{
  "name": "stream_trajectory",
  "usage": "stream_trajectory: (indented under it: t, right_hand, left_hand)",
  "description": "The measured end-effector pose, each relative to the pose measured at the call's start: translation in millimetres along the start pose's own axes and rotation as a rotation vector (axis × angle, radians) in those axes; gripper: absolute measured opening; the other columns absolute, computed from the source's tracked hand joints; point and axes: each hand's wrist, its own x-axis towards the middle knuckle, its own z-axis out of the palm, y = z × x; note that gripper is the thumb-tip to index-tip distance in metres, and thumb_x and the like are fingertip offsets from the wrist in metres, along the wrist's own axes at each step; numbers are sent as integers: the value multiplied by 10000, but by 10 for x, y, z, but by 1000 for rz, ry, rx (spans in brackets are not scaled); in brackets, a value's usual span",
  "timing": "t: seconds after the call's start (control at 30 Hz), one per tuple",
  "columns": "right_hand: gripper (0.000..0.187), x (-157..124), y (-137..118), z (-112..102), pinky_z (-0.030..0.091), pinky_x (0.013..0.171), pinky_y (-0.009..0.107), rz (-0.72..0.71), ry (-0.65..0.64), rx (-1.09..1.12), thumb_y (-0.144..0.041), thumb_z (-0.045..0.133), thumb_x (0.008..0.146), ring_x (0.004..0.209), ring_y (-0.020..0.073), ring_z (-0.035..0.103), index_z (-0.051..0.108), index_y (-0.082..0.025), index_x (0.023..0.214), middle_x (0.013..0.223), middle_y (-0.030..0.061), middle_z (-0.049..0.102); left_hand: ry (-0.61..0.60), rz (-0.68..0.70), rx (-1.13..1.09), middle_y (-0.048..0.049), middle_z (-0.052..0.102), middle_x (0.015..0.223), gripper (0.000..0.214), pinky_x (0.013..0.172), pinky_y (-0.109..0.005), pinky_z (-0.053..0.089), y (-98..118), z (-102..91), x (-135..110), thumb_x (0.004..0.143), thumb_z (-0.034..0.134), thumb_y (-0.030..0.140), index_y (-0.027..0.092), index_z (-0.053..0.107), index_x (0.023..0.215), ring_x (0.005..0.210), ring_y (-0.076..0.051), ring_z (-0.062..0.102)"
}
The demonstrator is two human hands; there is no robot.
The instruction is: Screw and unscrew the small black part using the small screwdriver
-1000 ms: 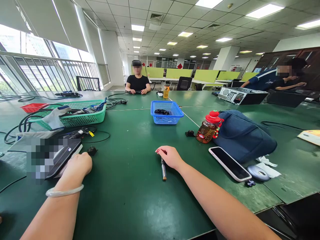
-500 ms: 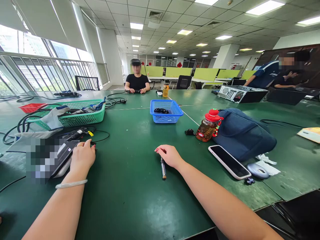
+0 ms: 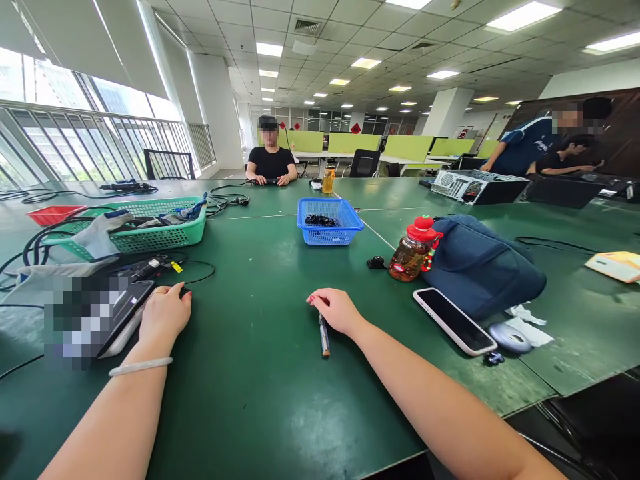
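The slim silver pen-shaped tool [image 3: 325, 339] lies on the green counter [image 3: 260, 387], its long axis toward the person. The right hand [image 3: 336, 310] has its grip curled on the far end; the left hand [image 3: 165, 313] lies flat well aside, grip apart.

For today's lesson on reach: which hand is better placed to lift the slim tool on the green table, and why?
Right. The right hand covers the top end of the slim tool; the left hand rests well apart, beside the dark device.
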Motion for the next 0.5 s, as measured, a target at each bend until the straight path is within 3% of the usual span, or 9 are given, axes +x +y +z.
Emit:
stream_trajectory:
  t: [0.5]
  right_hand:
    - [288, 4, -14, -9, 489, 718, 289, -2, -1, 4, -285, 461, 908, 784, 178, 662, 733, -205, 859, 848, 38, 739]
  left_hand:
    - [-16, -56, -50, -282, 597, 1219, 618, 1008, -482, 427, -43, 48, 53, 923, 310, 424, 17, 526, 1334, 1196, -383, 548]
